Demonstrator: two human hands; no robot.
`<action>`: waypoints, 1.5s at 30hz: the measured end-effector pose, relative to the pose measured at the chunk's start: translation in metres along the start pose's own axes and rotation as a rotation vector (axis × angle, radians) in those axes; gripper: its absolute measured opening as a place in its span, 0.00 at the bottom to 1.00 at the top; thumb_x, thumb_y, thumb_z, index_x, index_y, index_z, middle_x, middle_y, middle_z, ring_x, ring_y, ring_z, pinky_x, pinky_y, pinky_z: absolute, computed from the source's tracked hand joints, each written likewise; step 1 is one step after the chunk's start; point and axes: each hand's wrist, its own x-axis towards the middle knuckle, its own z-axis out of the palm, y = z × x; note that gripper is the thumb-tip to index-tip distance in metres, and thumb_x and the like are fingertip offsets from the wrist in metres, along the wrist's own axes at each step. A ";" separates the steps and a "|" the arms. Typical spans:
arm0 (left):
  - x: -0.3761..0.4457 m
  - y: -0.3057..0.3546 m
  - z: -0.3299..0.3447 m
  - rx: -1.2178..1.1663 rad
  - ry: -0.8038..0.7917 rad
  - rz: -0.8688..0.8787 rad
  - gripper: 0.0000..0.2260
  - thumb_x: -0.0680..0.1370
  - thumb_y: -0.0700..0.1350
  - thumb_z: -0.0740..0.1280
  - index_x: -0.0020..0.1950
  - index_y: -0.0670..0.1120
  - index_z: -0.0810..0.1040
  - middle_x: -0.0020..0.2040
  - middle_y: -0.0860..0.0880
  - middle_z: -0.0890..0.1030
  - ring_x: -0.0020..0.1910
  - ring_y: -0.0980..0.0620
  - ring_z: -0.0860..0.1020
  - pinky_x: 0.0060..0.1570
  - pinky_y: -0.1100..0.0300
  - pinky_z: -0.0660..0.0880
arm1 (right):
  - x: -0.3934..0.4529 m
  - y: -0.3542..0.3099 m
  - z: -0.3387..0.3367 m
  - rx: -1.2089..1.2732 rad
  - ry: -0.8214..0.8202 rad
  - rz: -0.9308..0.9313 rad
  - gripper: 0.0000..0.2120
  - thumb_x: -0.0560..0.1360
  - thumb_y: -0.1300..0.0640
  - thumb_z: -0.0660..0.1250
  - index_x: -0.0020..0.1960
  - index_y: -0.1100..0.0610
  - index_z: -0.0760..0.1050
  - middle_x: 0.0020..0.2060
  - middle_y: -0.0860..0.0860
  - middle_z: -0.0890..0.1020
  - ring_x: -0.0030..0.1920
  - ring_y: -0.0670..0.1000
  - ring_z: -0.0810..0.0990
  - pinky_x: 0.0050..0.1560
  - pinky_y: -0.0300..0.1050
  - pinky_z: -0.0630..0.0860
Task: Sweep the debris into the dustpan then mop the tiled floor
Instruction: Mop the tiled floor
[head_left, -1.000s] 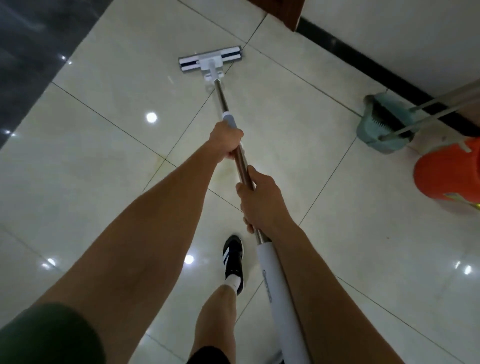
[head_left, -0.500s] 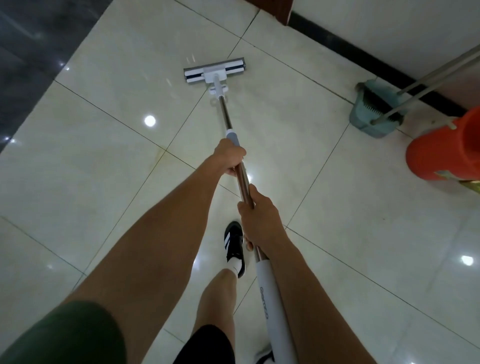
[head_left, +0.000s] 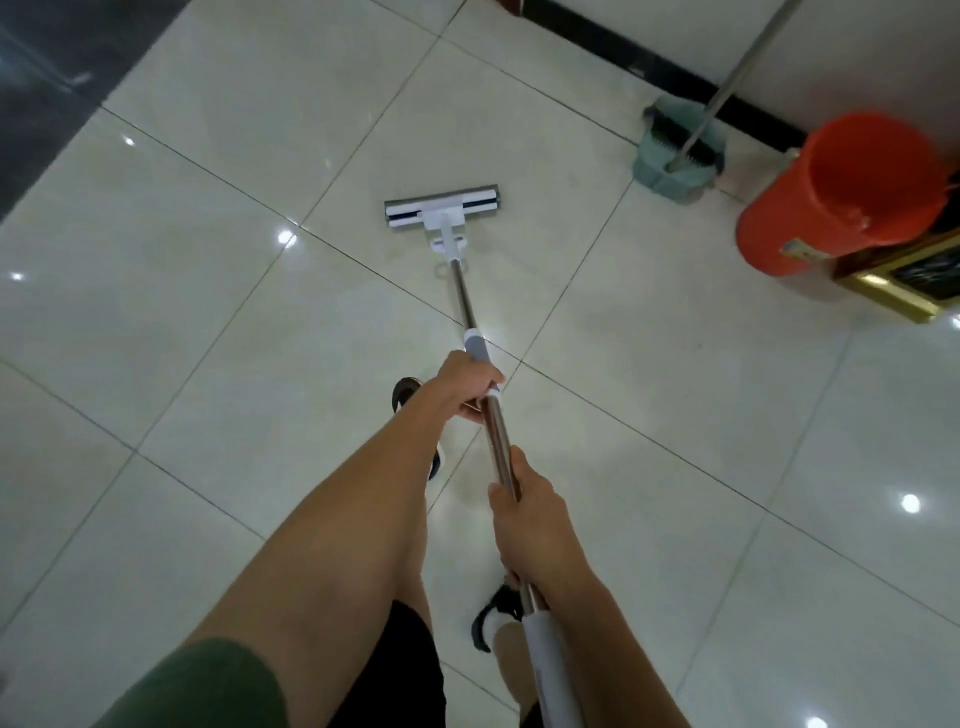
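Note:
I hold a flat mop with both hands. Its white and grey head (head_left: 442, 206) lies flat on the pale glossy tiled floor (head_left: 218, 322) ahead of me. My left hand (head_left: 466, 385) grips the metal handle (head_left: 500, 441) just below the grey collar. My right hand (head_left: 530, 512) grips the handle lower down, above the white end grip. A green dustpan (head_left: 675, 156) with a broom standing in it sits at the back right by the wall.
An orange bucket (head_left: 841, 192) stands at the right, next to a gold-framed board (head_left: 904, 280) on the floor. A black skirting strip (head_left: 613, 57) runs along the far wall. A dark floor area (head_left: 36, 104) lies at the far left. My black shoes are under my arms.
The mop head has been drawn back toward me across the tiles, and my view has shifted so the bucket and dustpan show more fully. Both hands kept their grip.

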 end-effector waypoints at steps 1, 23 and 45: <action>-0.009 -0.013 0.009 -0.020 -0.011 -0.014 0.12 0.77 0.39 0.72 0.57 0.37 0.74 0.48 0.36 0.82 0.41 0.40 0.85 0.41 0.43 0.84 | -0.015 0.012 0.000 -0.013 -0.006 0.003 0.20 0.84 0.55 0.56 0.75 0.47 0.62 0.43 0.50 0.78 0.35 0.46 0.78 0.23 0.32 0.71; -0.042 -0.022 -0.175 -0.501 0.226 0.003 0.19 0.73 0.37 0.73 0.62 0.34 0.74 0.42 0.38 0.80 0.30 0.42 0.82 0.37 0.46 0.84 | -0.011 -0.112 0.066 -0.298 -0.217 -0.273 0.36 0.74 0.65 0.61 0.77 0.39 0.59 0.40 0.51 0.77 0.34 0.50 0.77 0.32 0.40 0.74; 0.042 -0.003 -0.375 -0.654 0.339 -0.205 0.14 0.77 0.39 0.72 0.57 0.38 0.70 0.48 0.34 0.81 0.40 0.36 0.85 0.40 0.40 0.84 | 0.114 -0.289 0.162 -0.629 -0.375 -0.296 0.37 0.75 0.65 0.57 0.79 0.41 0.55 0.53 0.55 0.78 0.45 0.55 0.78 0.44 0.46 0.79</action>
